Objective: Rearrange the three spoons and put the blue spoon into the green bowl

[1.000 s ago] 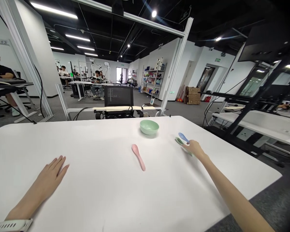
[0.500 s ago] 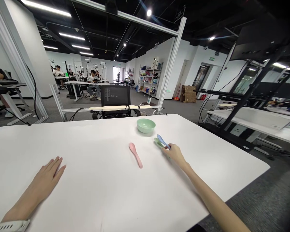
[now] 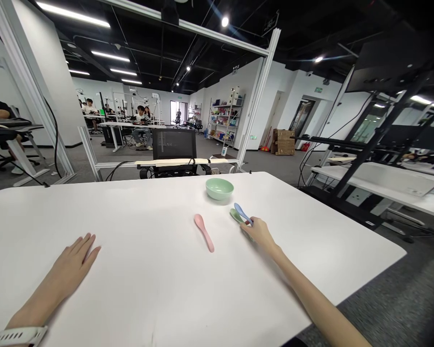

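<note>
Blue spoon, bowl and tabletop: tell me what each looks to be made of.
Blue spoon: likely plastic, fairly matt; its colour is uniform, with no metallic glint.
Bowl: probably plastic, possibly glazed ceramic; smooth, evenly green, with a slight sheen.
Tabletop: perhaps laminate; plain white and smooth-looking, with no visible grain.

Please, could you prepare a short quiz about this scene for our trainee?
1. True or false: the left hand holds a spoon.
2. Which colour is the spoon lying apart from both hands? A) blue; B) green; C) pink.
3. Which green thing stands farther from the camera than all three spoons?

Key: 1. False, it rests on the table; the right hand holds the blue spoon. 2. C, the pink spoon. 3. The bowl.
</note>
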`<state>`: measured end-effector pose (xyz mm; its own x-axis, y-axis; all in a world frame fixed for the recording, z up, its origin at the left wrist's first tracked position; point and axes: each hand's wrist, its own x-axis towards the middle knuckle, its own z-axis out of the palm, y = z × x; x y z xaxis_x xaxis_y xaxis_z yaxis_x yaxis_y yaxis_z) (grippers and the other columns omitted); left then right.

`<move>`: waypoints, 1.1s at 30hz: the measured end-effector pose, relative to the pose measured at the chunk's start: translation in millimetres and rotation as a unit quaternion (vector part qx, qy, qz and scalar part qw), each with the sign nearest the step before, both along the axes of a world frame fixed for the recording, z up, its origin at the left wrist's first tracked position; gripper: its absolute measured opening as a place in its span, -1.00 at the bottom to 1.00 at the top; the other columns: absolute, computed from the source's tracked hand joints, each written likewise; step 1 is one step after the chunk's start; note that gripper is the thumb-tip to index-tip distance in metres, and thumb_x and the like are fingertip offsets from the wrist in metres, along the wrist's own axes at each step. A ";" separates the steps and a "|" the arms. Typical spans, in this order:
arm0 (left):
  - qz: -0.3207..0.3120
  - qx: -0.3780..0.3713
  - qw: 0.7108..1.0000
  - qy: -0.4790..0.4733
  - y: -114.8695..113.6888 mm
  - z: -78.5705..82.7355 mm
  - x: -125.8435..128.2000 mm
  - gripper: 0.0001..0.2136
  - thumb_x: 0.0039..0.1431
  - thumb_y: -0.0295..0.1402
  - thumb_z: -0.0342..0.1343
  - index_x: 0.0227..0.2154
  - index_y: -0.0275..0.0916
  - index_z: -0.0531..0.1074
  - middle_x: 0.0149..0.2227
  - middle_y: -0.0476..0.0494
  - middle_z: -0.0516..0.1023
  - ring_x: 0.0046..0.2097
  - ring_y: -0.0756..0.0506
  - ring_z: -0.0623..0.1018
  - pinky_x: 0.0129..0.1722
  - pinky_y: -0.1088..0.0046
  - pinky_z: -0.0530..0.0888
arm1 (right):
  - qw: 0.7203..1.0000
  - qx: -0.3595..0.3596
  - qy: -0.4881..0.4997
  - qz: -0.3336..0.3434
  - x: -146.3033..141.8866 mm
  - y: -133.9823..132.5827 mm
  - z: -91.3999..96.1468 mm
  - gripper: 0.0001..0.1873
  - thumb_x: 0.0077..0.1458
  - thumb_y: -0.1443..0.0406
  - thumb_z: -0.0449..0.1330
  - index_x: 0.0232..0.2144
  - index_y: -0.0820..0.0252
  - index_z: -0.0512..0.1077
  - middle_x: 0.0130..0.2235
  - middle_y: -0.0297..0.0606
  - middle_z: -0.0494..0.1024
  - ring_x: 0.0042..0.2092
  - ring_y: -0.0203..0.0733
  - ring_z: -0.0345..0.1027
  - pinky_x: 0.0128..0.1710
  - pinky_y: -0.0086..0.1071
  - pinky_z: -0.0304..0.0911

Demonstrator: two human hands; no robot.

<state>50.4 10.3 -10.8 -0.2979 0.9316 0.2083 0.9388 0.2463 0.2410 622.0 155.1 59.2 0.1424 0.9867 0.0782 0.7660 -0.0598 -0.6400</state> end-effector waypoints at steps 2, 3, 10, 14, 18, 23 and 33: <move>0.003 0.000 1.000 0.006 0.9 -1.9 -1.5 -0.21 0.29 0.00 -0.34 0.35 -0.55 0.20 0.45 -0.50 0.24 0.49 -0.40 0.18 0.44 -0.10 0.18 | 1.000 -0.002 0.012 0.000 -0.9 -0.7 -0.1 -0.91 0.11 0.30 0.27 -0.40 0.20 0.45 -0.55 -0.36 0.45 -0.50 -0.27 0.26 -0.48 -0.40 0.09; 0.003 0.002 1.000 0.008 1.3 -2.9 -2.2 -0.21 0.29 0.00 -0.34 0.35 -0.54 0.21 0.45 -0.49 0.24 0.49 -0.39 0.18 0.44 -0.10 0.19 | 1.000 -0.002 0.015 0.000 -1.2 -1.0 0.0 -0.91 0.11 0.30 0.27 -0.39 0.21 0.45 -0.55 -0.36 0.45 -0.50 -0.27 0.25 -0.47 -0.40 0.08; 0.004 0.007 1.000 0.012 1.8 -5.0 -3.8 -0.22 0.30 0.01 -0.35 0.36 -0.50 0.21 0.45 -0.45 0.25 0.49 -0.37 0.20 0.44 -0.10 0.21 | 1.000 0.001 -0.002 0.005 -2.0 -2.7 1.3 -0.91 0.12 0.30 0.25 -0.39 0.23 0.46 -0.53 -0.32 0.46 -0.49 -0.26 0.24 -0.46 -0.38 0.07; 0.002 0.005 1.000 0.008 1.2 -3.6 -3.0 -0.21 0.29 0.01 -0.35 0.36 -0.52 0.21 0.45 -0.47 0.24 0.49 -0.39 0.18 0.44 -0.12 0.19 | 1.000 0.009 -0.004 0.012 -1.6 -2.5 1.0 -0.89 0.12 0.28 0.24 -0.41 0.22 0.46 -0.53 -0.33 0.45 -0.47 -0.24 0.26 -0.44 -0.38 0.08; 0.001 -0.003 1.000 0.001 1.0 -1.6 -1.5 -0.18 0.27 0.02 -0.37 0.36 -0.55 0.20 0.45 -0.49 0.22 0.50 -0.42 0.15 0.45 -0.12 0.14 | 1.000 0.010 -0.008 0.013 -0.9 -2.2 0.1 -0.84 0.15 0.23 0.23 -0.40 0.22 0.46 -0.52 -0.31 0.45 -0.46 -0.23 0.27 -0.42 -0.37 0.09; 0.007 -0.015 1.000 -0.009 1.4 2.3 1.7 -0.16 0.26 0.03 -0.39 0.37 -0.55 0.17 0.48 -0.46 0.18 0.52 -0.41 0.11 0.47 -0.10 0.11 | 0.999 0.030 -0.011 0.003 8.2 5.2 -0.8 -0.67 0.18 0.04 0.22 -0.33 0.21 0.47 -0.50 -0.27 0.47 -0.45 -0.18 0.30 -0.40 -0.35 0.11; 0.007 -0.001 1.000 -0.008 -1.0 -1.9 -0.3 -0.19 0.30 0.05 -0.38 0.38 -0.49 0.18 0.48 -0.43 0.19 0.51 -0.38 0.13 0.46 -0.10 0.15 | 0.992 0.094 -0.034 -0.078 80.9 50.7 -15.7 -0.75 0.20 0.13 0.14 -0.26 0.21 0.40 -0.33 -0.08 0.54 -0.30 -0.06 0.41 -0.29 -0.29 0.26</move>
